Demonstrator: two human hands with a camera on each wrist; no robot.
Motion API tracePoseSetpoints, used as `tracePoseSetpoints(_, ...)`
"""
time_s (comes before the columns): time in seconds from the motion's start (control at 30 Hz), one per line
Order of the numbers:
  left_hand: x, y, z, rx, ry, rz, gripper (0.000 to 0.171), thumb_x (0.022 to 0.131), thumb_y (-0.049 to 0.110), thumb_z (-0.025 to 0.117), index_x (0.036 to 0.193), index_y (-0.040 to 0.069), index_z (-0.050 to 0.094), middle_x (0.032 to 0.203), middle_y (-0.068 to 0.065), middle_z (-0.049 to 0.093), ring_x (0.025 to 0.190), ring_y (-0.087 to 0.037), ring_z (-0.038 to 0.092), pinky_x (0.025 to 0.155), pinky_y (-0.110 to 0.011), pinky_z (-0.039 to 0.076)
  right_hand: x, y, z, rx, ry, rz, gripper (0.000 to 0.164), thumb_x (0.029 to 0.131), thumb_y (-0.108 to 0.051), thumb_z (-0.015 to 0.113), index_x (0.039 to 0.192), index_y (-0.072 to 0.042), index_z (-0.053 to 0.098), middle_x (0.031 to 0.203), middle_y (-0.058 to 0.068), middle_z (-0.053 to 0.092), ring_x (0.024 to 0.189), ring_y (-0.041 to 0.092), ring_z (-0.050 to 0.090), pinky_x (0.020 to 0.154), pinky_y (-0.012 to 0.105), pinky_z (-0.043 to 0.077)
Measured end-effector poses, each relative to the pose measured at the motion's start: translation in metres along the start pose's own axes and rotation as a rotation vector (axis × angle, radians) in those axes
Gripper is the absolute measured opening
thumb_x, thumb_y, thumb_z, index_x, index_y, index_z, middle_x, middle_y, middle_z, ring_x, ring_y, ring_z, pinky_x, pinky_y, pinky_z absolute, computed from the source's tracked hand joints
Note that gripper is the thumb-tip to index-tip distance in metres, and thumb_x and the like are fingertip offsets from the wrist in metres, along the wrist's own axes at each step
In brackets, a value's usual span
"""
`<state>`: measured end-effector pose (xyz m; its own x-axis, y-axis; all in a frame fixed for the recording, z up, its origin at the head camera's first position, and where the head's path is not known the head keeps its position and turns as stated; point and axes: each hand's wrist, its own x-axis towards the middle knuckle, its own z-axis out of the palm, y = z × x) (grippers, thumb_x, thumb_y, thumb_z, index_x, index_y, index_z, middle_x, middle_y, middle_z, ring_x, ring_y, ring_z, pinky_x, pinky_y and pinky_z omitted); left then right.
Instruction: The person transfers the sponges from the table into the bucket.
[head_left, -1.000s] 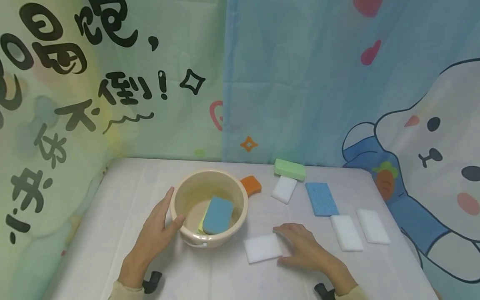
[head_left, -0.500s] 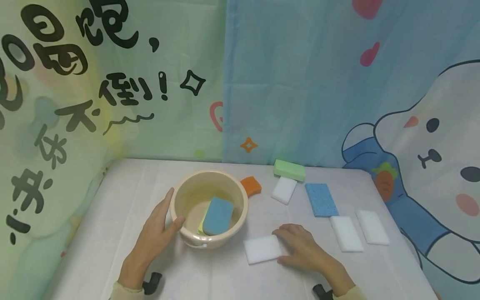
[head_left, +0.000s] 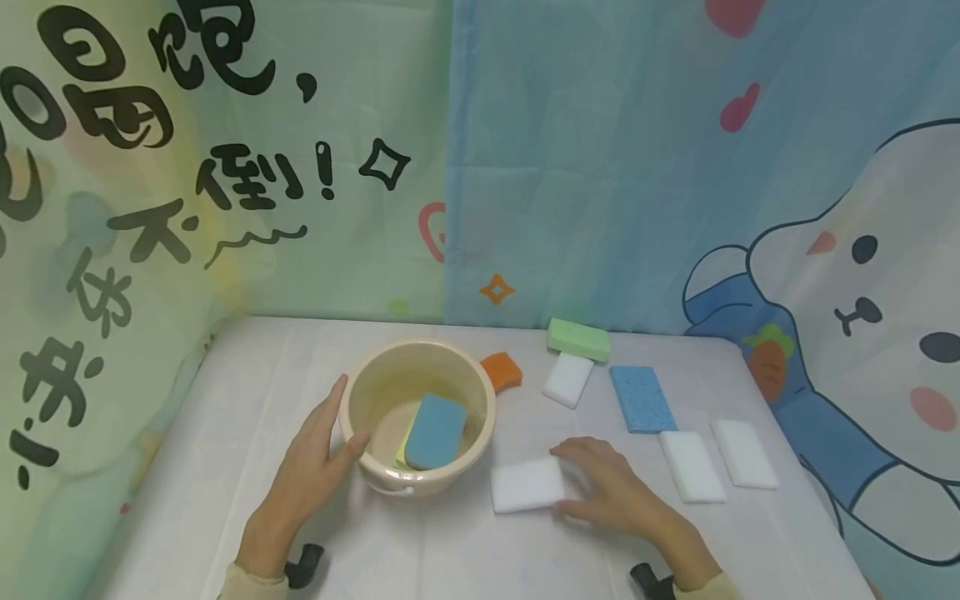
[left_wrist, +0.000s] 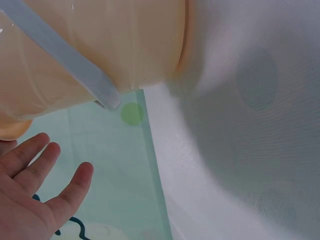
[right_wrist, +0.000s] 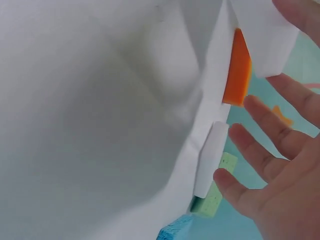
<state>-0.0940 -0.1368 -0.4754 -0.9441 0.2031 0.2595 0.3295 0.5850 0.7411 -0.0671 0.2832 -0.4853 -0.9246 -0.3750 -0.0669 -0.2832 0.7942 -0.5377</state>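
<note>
A cream bucket (head_left: 420,350) with a pale handle (left_wrist: 75,60) stands left of centre. Inside lie a blue sponge (head_left: 437,432) and a yellow piece (head_left: 405,450) partly under it. At the bucket's left side is my left hand (head_left: 311,467), its thumb over the rim and its spread fingers extended along the outside. My right hand (head_left: 607,492) pinches the right end of a white sponge (head_left: 527,485) between thumb and index finger. In the right wrist view that white sponge (right_wrist: 265,40) appears raised, while the other fingers are spread and hold nothing.
Behind the bucket's right side sits an orange sponge (head_left: 502,372). Further right, a green sponge (head_left: 578,339) touches a white sponge (head_left: 568,379). A blue sponge (head_left: 642,399) and two white sponges (head_left: 693,467) lie at the right. Printed curtains (head_left: 570,167) hang behind the table.
My right hand and the white sponge have shifted slightly up and right in the head view. The left hand and bucket have stayed in place.
</note>
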Motion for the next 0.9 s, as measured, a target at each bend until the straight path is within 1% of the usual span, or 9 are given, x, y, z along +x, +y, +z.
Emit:
tracePoseSetpoints(0.23, 0.0, 0.0, 0.0, 0.004, 0.003, -0.001, 0.077, 0.101, 0.034, 0.059, 0.162, 0.014, 0.017, 0.159, -0.016, 0.032, 0.144, -0.037, 0.032, 0.113, -0.06, 0.029, -0.001, -0.014, -0.01, 0.095, 0.092, -0.028, 0.064, 0.081, -0.035, 0.085, 0.134, -0.013, 0.058, 0.134, 0.008, 0.055, 0.125, 0.036, 0.05, 0.101, 0.061, 0.044)
tracePoseSetpoints(0.4, 0.0, 0.0, 0.0, 0.015, 0.004, -0.002, 0.077, 0.101, 0.035, 0.059, 0.162, 0.015, 0.017, 0.159, -0.016, 0.032, 0.144, -0.037, 0.032, 0.113, -0.06, 0.029, 0.0, -0.022, -0.017, 0.111, 0.171, -0.061, 0.064, 0.08, -0.033, 0.087, 0.133, -0.014, 0.058, 0.135, 0.005, 0.055, 0.126, 0.032, 0.048, 0.1, 0.059, 0.045)
tracePoseSetpoints(0.5, 0.001, 0.0, 0.0, 0.011, 0.002, 0.001, 0.077, 0.101, 0.033, 0.06, 0.162, 0.014, 0.016, 0.159, -0.016, 0.032, 0.144, -0.037, 0.032, 0.113, -0.059, 0.029, 0.001, -0.027, -0.023, 0.152, 0.215, -0.09, 0.064, 0.078, -0.029, 0.088, 0.132, -0.012, 0.059, 0.133, 0.003, 0.056, 0.125, 0.028, 0.049, 0.1, 0.057, 0.045)
tracePoseSetpoints(0.63, 0.001, 0.0, -0.001, 0.005, 0.002, 0.005, 0.077, 0.101, 0.034, 0.059, 0.162, 0.014, 0.016, 0.159, -0.016, 0.031, 0.144, -0.037, 0.031, 0.113, -0.059, 0.028, 0.004, -0.036, -0.031, 0.191, 0.256, -0.094, 0.064, 0.078, -0.03, 0.089, 0.132, -0.014, 0.059, 0.133, 0.002, 0.056, 0.125, 0.025, 0.048, 0.1, 0.058, 0.044)
tracePoseSetpoints(0.7, 0.001, 0.0, -0.001, 0.002, 0.001, 0.006, 0.077, 0.101, 0.034, 0.059, 0.162, 0.014, 0.016, 0.16, -0.016, 0.031, 0.144, -0.037, 0.031, 0.113, -0.06, 0.028, 0.005, -0.04, -0.034, 0.194, 0.273, -0.091, 0.064, 0.078, -0.03, 0.088, 0.133, -0.016, 0.059, 0.133, 0.003, 0.056, 0.126, 0.026, 0.048, 0.1, 0.06, 0.043)
tracePoseSetpoints(0.8, 0.001, -0.001, -0.001, 0.002, -0.002, 0.008, 0.077, 0.101, 0.032, 0.06, 0.162, 0.014, 0.016, 0.16, -0.015, 0.031, 0.144, -0.037, 0.031, 0.113, -0.06, 0.028, 0.007, -0.045, -0.037, 0.197, 0.302, -0.105, 0.064, 0.079, -0.026, 0.088, 0.134, -0.013, 0.059, 0.132, 0.004, 0.057, 0.125, 0.027, 0.049, 0.099, 0.062, 0.043)
tracePoseSetpoints(0.9, 0.001, -0.001, -0.001, 0.005, -0.005, 0.007, 0.077, 0.101, 0.031, 0.06, 0.162, 0.013, 0.016, 0.159, -0.016, 0.031, 0.144, -0.037, 0.031, 0.113, -0.06, 0.028, 0.008, -0.05, -0.039, 0.193, 0.343, -0.131, 0.065, 0.078, -0.021, 0.089, 0.134, -0.012, 0.059, 0.129, 0.004, 0.058, 0.122, 0.025, 0.051, 0.098, 0.061, 0.043)
